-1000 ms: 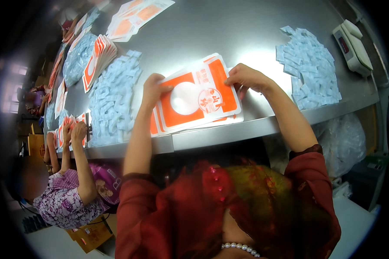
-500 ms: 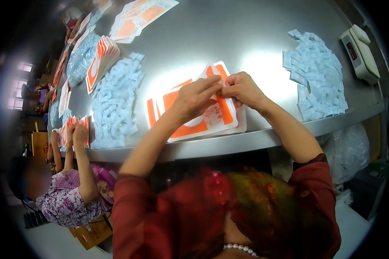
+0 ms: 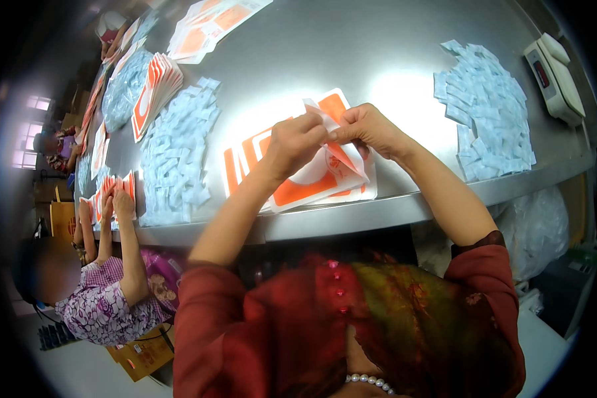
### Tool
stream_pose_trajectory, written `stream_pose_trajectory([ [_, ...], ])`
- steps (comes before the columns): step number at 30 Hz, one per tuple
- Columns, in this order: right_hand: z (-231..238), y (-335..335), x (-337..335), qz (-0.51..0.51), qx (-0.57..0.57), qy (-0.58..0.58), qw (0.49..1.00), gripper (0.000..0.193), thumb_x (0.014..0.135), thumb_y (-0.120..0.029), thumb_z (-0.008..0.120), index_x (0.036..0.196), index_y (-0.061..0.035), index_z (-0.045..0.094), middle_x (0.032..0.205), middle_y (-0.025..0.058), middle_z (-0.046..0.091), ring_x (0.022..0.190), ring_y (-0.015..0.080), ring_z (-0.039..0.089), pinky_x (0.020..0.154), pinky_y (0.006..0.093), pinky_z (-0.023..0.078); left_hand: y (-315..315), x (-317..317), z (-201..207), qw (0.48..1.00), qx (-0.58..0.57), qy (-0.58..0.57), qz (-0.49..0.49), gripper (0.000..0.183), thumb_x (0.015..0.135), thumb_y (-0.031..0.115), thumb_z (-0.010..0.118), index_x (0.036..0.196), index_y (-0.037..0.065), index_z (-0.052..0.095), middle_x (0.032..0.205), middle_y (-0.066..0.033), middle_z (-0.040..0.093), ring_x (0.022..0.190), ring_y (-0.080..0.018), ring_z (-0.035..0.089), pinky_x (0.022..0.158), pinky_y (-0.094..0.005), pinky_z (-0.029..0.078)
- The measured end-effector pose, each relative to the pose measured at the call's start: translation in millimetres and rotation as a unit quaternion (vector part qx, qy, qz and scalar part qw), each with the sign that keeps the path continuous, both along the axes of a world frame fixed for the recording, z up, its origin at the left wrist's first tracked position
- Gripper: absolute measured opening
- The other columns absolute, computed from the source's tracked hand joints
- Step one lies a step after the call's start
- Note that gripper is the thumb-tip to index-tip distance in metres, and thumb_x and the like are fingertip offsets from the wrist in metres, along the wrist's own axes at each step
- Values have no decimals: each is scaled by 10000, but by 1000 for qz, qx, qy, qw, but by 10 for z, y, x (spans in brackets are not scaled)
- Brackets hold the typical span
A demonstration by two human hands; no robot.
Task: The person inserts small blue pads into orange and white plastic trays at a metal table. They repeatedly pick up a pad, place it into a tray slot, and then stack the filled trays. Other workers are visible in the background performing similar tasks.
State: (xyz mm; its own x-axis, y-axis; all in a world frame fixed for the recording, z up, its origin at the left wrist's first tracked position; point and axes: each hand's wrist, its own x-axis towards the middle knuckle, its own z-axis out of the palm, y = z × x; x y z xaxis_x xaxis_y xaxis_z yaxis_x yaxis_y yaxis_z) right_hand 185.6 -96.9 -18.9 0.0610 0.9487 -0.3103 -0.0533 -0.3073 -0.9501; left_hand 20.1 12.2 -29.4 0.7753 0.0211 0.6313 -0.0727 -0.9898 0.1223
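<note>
Premises appear to be a packing workshop. A long metal surface carries loose heaps of small light-blue sachets on both sides of the work position, and orange-and-white pouches in quantity, some gathered in a fanned stack. A compact scale with a display stands at the right. A co-worker is stationed along the same edge, with similar pouches in front. Clear plastic bagging is noted below, at right.
</note>
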Motion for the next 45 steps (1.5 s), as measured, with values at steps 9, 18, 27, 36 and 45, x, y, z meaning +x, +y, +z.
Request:
stream_pose_trajectory([
  [9,-126,-50,-85,-3,144,-472,870,139,701,-142,586,666,-12,549,615,139,584,599,266,579,552,371,459,-70,74,290,983,73,167,-33,119,691,24,611,707,86,510,698,-38,541,597,-207,557,460,-317,428],
  [18,-147,-20,77,-65,38,-197,978,205,717,-178,587,717,25,552,629,124,568,538,220,536,550,335,464,-198,38,371,947,67,313,37,211,703,121,718,784,68,531,806,-42,558,680,-234,576,535,-352,459],
  [27,-152,-11,-66,-7,43,-166,985,198,750,-155,561,766,38,601,786,162,644,579,256,632,479,336,515,-221,198,505,952,10,307,6,196,732,211,707,807,63,602,754,-54,565,678,-262,590,541,-365,461],
  [36,-7,-64,97,29,-39,-227,973,203,690,-174,675,784,3,647,703,107,619,611,233,613,538,319,496,-335,-146,727,957,58,285,8,313,619,287,776,587,66,556,619,-55,515,618,-261,550,571,-371,446],
  [45,28,-465,1160,-102,-76,-703,700,137,703,-120,582,784,-37,655,792,151,657,776,313,639,652,413,487,-172,-351,470,968,25,247,30,258,590,185,779,593,36,569,666,-72,507,657,-251,526,592,-363,448],
])
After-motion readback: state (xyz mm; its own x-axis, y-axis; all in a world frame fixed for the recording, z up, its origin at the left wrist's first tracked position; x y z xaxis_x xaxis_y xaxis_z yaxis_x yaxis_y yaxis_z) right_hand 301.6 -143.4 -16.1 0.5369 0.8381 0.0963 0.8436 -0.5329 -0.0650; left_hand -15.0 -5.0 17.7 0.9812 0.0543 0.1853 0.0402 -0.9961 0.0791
